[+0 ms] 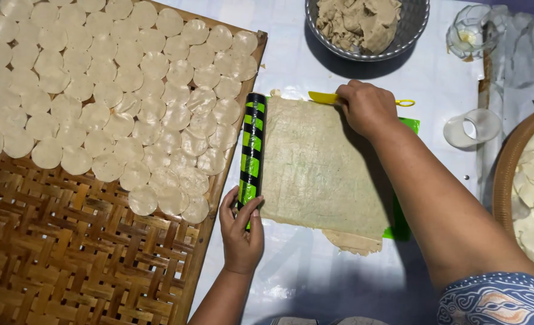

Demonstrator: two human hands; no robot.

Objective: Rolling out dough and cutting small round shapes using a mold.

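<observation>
A woven bamboo tray fills the left side, its upper half covered with rows of thin pale dough rounds; the lower half of the weave is bare. Just right of the tray's edge lies a roller striped black and green, set lengthwise on the left border of a flat dough sheet. The left hand wraps the near end of the roller, its grip closed around it with fingers curled over the top and thumb on the side. The sheet is spread over a green mat on the white-covered counter, with a ragged scrap of dough sticking out past its near right corner. The right hand rests on the sheet's far right corner, its grip closed on a yellow scraper whose blade points left along the far edge and whose looped handle shows to the right of the knuckles. Beyond it, at the far edge, stands a metal bowl of dough lumps. Further right are a glass dish and a clear ring cutter. A second round tray with more rounds is cut off at the right edge.
</observation>
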